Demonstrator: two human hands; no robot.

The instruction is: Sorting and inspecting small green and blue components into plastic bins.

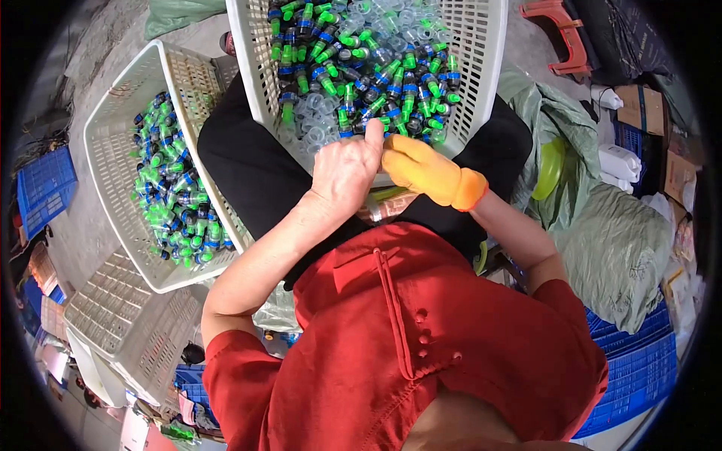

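Observation:
My bare left hand [342, 174] is closed, its thumb pointing up over the near end of a white plastic basket [248, 64]. Beside it, with fingertips meeting that thumb, is my right hand [425, 170] in a yellow-orange glove, its fingers pressed together. Whatever the two hands may hold between them is hidden. Just beyond them the basket holds many small pieces with bright green tips and black-and-blue bodies [410, 86]. Clear plastic cup-like pieces [312, 120] lie in its near left corner, and more clear ones [391, 26] at the far side.
A second white basket [98, 139] on my left holds more green, black and blue pieces [177, 180]. An upturned-looking white crate [113, 301] stands nearer. On my right are green-grey sacks [609, 248], blue crates [632, 368], an orange-red stool [560, 34] and cardboard boxes [641, 109].

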